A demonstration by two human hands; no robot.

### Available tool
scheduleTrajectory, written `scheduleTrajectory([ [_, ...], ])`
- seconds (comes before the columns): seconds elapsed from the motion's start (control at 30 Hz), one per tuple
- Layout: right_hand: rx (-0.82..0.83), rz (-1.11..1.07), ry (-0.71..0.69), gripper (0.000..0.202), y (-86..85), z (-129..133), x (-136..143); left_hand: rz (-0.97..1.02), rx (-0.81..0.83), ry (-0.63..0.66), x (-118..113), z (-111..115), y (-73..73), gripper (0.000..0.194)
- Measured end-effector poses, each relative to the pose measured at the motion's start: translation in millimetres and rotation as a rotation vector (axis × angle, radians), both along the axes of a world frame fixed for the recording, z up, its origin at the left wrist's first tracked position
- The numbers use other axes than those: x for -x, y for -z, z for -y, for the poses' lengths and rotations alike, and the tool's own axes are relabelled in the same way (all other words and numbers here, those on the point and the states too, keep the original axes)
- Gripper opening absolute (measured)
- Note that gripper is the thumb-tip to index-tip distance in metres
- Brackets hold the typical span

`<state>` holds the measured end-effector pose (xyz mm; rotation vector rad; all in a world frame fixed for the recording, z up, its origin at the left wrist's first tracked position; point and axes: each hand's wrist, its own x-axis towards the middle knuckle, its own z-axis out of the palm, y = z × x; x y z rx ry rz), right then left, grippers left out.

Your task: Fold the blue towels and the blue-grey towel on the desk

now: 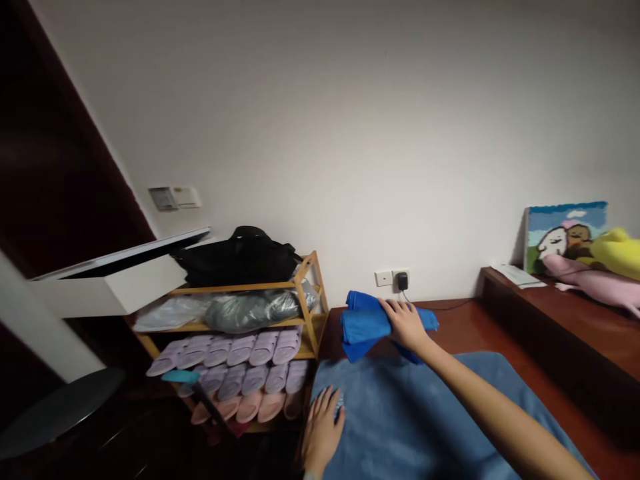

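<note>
My right hand grips a folded bright blue cloth, its fingers over the top and loose flaps hanging below. It is held at the far edge of a grey-blue towel spread on a reddish-brown wooden surface. Lying flat on the towel's left edge, my left hand has its fingers apart and holds nothing. The underside of the blue cloth is partly hidden, so I cannot tell whether it touches the towel.
Left stands a wooden shoe rack with several lilac slippers, a black bag and a white box. A plugged-in black adapter is on the wall. On the right ledge lie a pink plush toy and a picture.
</note>
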<state>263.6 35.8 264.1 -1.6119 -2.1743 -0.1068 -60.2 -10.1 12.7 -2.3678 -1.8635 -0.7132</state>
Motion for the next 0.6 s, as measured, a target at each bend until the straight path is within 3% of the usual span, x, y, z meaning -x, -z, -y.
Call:
scheduleTrajectory([
  [0.07, 0.045, -0.001, 0.025, 0.091, 7.5, -44, 37, 0.024, -0.020, -0.010, 3, 1, 7.0, 0.045],
  [0.13, 0.087, -0.029, 0.038, 0.072, 27.4, -59, 64, 0.044, -0.043, -0.016, 6, 0, 11.3, 0.044],
  [0.2, 0.118, -0.063, 0.009, 0.048, 59.6, -48, 73, 0.050, -0.060, -0.013, 7, -1, 13.1, 0.043],
  [0.27, 0.132, -0.099, -0.054, 0.037, 100.0, -20, 59, 0.044, -0.067, -0.013, 6, -1, 12.2, 0.043],
  [0.37, 0.128, -0.102, -0.045, 0.040, 164.4, 39, -9, 0.034, -0.065, -0.006, 2, -1, 7.7, 0.043],
  [0.5, 0.129, -0.034, 0.244, 0.055, 240.7, 122, -147, 0.026, -0.059, 0.016, 0, -4, 3.1, 0.042],
  [0.6, 0.138, -0.006, 0.454, 0.063, 279.4, 173, -231, -0.002, -0.027, 0.016, 0, -7, 2.4, 0.043],
])
